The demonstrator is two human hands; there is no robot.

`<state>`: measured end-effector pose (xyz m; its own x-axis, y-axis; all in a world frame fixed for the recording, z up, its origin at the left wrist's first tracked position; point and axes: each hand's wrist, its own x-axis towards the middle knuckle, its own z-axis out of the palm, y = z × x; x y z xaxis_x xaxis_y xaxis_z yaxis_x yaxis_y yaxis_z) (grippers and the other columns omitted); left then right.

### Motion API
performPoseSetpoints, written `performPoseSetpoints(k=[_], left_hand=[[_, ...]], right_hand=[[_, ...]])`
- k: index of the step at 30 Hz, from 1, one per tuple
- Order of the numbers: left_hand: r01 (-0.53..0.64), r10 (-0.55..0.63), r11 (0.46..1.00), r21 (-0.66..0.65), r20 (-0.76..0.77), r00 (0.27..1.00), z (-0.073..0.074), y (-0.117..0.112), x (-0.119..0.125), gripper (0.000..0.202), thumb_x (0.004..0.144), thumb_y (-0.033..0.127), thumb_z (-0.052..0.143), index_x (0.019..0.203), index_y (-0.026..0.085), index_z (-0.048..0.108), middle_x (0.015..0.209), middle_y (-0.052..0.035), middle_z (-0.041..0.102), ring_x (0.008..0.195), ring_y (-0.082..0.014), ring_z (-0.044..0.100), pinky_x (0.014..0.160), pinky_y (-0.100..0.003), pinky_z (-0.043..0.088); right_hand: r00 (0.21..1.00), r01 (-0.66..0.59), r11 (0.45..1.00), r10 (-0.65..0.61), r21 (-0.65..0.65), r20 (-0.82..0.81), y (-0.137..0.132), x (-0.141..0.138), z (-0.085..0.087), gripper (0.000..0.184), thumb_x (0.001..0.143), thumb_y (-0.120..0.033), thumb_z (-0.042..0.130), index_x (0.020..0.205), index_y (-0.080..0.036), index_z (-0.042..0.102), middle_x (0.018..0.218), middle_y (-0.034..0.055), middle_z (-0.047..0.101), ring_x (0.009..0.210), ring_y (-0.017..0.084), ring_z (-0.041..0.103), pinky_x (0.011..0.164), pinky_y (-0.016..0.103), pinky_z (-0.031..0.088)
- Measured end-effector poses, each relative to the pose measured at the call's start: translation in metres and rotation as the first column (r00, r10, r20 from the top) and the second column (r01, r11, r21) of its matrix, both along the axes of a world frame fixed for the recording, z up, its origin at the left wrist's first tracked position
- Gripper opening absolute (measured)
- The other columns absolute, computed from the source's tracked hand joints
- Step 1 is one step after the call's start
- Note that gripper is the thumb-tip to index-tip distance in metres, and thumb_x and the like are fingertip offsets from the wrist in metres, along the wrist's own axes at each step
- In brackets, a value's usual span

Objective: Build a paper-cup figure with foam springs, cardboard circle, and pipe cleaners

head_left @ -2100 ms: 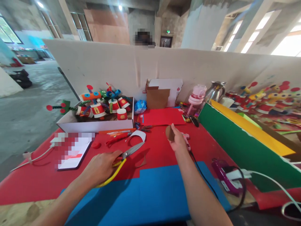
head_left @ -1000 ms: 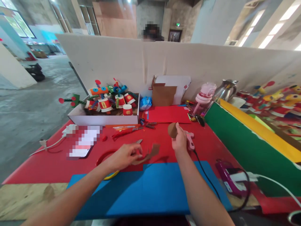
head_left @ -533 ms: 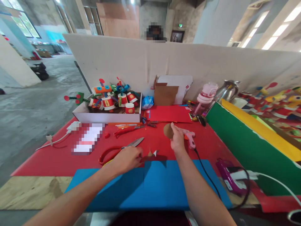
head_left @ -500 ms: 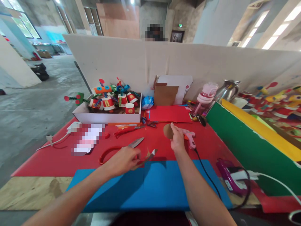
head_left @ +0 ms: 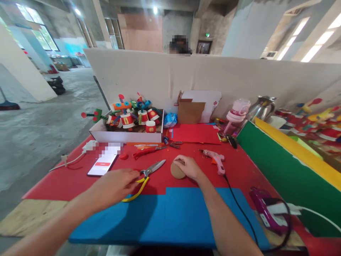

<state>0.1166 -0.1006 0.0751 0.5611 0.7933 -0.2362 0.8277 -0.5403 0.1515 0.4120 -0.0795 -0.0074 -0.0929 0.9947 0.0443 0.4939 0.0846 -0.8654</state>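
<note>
My left hand (head_left: pixel 121 183) is closed at the handles of a pair of scissors (head_left: pixel 145 174), and it hides part of them. A curved yellow handle shows below my fingers, and the metal blades point up to the right. In my right hand (head_left: pixel 188 166) is a round brown cardboard disc (head_left: pixel 177 171), pinched at its upper right edge, just above the red tabletop. To the right of that hand lies a pink glue gun (head_left: pixel 217 160) with a black cord.
Red-handled pliers (head_left: pixel 145 152) and a phone (head_left: pixel 102 163) lie at the left. Behind them stands a white box (head_left: pixel 125 137) of paper-cup figures. Blue sheets (head_left: pixel 186 217) cover the front edge. A green board (head_left: pixel 277 174) and a purple device (head_left: pixel 269 209) are at the right.
The cardboard scrap has left my left hand, which has moved left onto the scissors' handles. The scissors have turned, showing a yellow handle. My right hand has brought the disc left and toward me.
</note>
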Motion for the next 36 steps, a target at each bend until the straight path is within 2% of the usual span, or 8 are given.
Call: performPoseSetpoints(k=[6,9,12,19,24,29,34,36], left_hand=[[-0.027,0.056,0.991,0.132,-0.220,0.974,-0.040,0.013,0.047,0.036,0.088,0.010,0.036,0.114,0.016,0.060,0.105,-0.0152,0.063,0.098,-0.0301,0.063,0.072,-0.037,0.051],[-0.038,0.078,0.980,0.195,-0.203,0.976,-0.038,0.026,0.044,0.033,0.091,0.013,0.036,0.113,0.016,0.060,0.105,-0.0152,0.061,0.101,-0.0300,0.061,0.074,-0.037,0.051],[-0.069,0.124,0.955,0.290,-0.177,0.976,-0.025,0.038,0.049,0.028,0.091,0.015,0.039,0.108,0.015,0.061,0.105,-0.0158,0.061,0.101,-0.0313,0.059,0.079,-0.041,0.050],[0.354,-0.359,0.933,0.063,0.106,0.927,-0.025,0.027,0.109,0.032,0.084,0.002,0.040,0.097,0.016,0.066,0.099,-0.0097,0.066,0.093,-0.0203,0.062,0.084,-0.030,0.048],[0.351,-0.356,0.932,0.092,0.048,0.933,-0.045,0.020,0.121,0.028,0.082,0.004,0.043,0.090,0.014,0.068,0.090,-0.0113,0.068,0.085,-0.0223,0.063,0.075,-0.030,0.050],[0.406,-0.417,0.904,0.131,0.064,0.907,-0.049,0.024,0.116,0.026,0.080,0.004,0.044,0.086,0.014,0.068,0.084,-0.0102,0.067,0.079,-0.0208,0.061,0.073,-0.030,0.050],[0.407,-0.418,0.904,0.134,0.070,0.906,-0.051,0.023,0.118,0.026,0.080,0.003,0.042,0.082,0.012,0.066,0.085,-0.0118,0.067,0.080,-0.0214,0.061,0.070,-0.030,0.050],[0.406,-0.417,0.905,0.129,0.070,0.906,-0.051,0.022,0.119,0.026,0.080,0.002,0.042,0.081,0.012,0.066,0.086,-0.0120,0.067,0.081,-0.0219,0.061,0.070,-0.031,0.051]], right_hand=[[0.993,-0.088,0.994,0.082,0.069,0.081,0.001,-0.001,-0.001,0.009,0.081,-0.022,0.062,0.087,-0.021,0.069,0.094,0.0050,0.072,0.090,0.020,0.065,0.082,0.031,0.048],[0.988,-0.132,0.984,0.121,0.120,0.092,0.004,0.003,-0.001,0.017,0.088,-0.024,0.053,0.095,-0.021,0.069,0.100,0.0064,0.070,0.093,0.019,0.064,0.086,0.031,0.047],[0.993,-0.002,0.983,-0.021,0.183,0.120,0.007,0.018,-0.003,0.026,0.093,-0.023,0.042,0.094,-0.021,0.068,0.100,0.0074,0.069,0.092,0.018,0.063,0.086,0.032,0.045],[0.989,0.092,0.996,-0.090,-0.011,0.113,0.000,0.038,0.003,0.022,0.086,-0.020,0.046,0.075,-0.021,0.065,0.057,-0.0019,0.060,0.058,0.015,0.055,0.061,0.026,0.041],[0.976,-0.151,0.988,0.151,-0.017,0.154,-0.006,0.014,0.017,0.009,0.077,-0.014,0.062,0.077,-0.020,0.069,0.079,0.0022,0.068,0.075,0.016,0.060,0.069,0.026,0.042],[0.933,-0.151,0.987,0.161,-0.058,0.321,-0.014,0.001,0.030,0.012,0.077,-0.008,0.062,0.076,-0.019,0.068,0.080,0.0033,0.066,0.075,0.016,0.059,0.067,0.025,0.041],[0.871,0.134,0.986,-0.167,0.105,0.462,-0.033,0.041,0.043,0.012,0.086,-0.025,0.056,0.079,-0.022,0.065,0.082,0.0054,0.068,0.077,0.020,0.061,0.068,0.030,0.040],[0.768,0.390,0.888,-0.459,0.242,0.446,-0.042,0.067,0.046,0.009,0.084,-0.028,0.057,0.082,-0.022,0.064,0.085,0.0068,0.068,0.078,0.022,0.061,0.067,0.031,0.040]])
